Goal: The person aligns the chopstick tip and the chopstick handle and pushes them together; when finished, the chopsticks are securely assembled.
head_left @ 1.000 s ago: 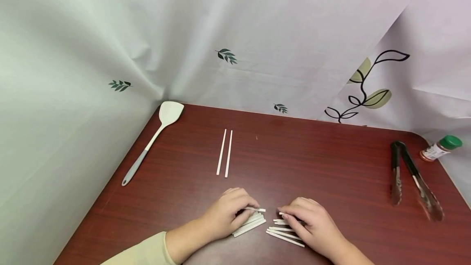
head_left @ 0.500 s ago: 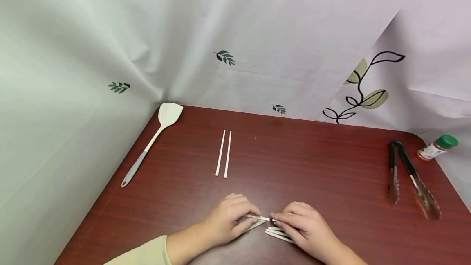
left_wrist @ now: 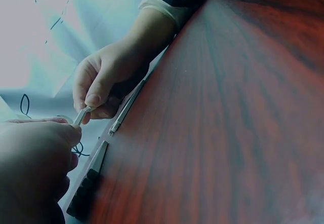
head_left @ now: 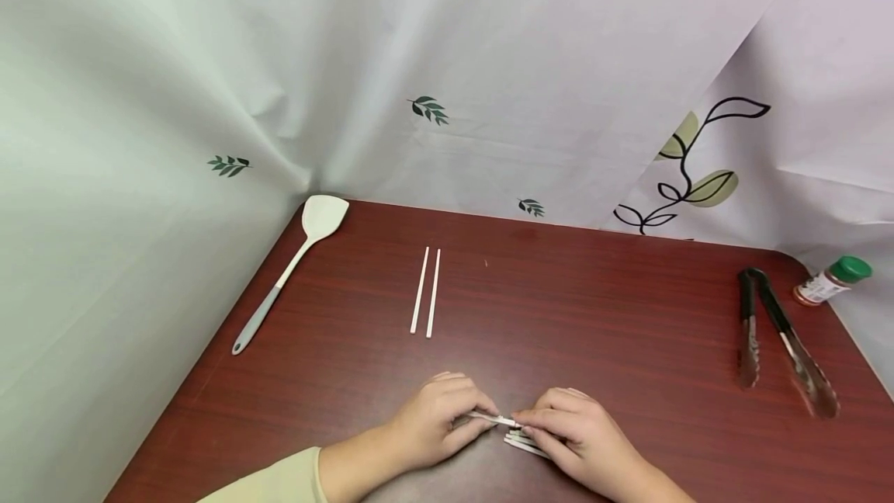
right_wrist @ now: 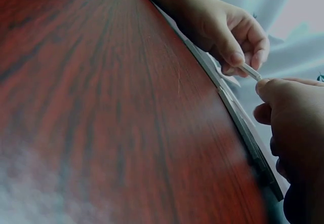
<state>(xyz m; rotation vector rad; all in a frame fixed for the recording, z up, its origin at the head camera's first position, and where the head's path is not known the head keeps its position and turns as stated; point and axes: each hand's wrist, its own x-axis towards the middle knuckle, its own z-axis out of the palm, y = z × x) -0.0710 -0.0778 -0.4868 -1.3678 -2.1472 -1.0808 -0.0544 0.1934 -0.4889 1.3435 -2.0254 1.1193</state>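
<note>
Between finger and thumb my left hand [head_left: 436, 419] pinches a thin white stick [head_left: 504, 420], tilted slightly down to the right. My right hand [head_left: 587, 435] pinches at the stick's right end; a second stick seen in that hand earlier is now covered by its fingers. In the right wrist view a short pale length of stick [right_wrist: 250, 71] bridges the fingertips of both hands. More white sticks [head_left: 525, 447] lie loosely under the right hand. The bundle under the left hand is almost wholly hidden.
Two white sticks [head_left: 426, 293] lie side by side on the dark red table [head_left: 594, 309]. A white spatula [head_left: 289, 266] lies along the left edge. Tongs [head_left: 782, 340] and a green-capped spice bottle [head_left: 831, 282] are at the right. Patterned cloth [head_left: 489, 84] hangs behind.
My right hand has moved left with its stick, and my left hand's stick has lowered slightly. The two hands now meet at the stick ends, and both covered more of the piles.
</note>
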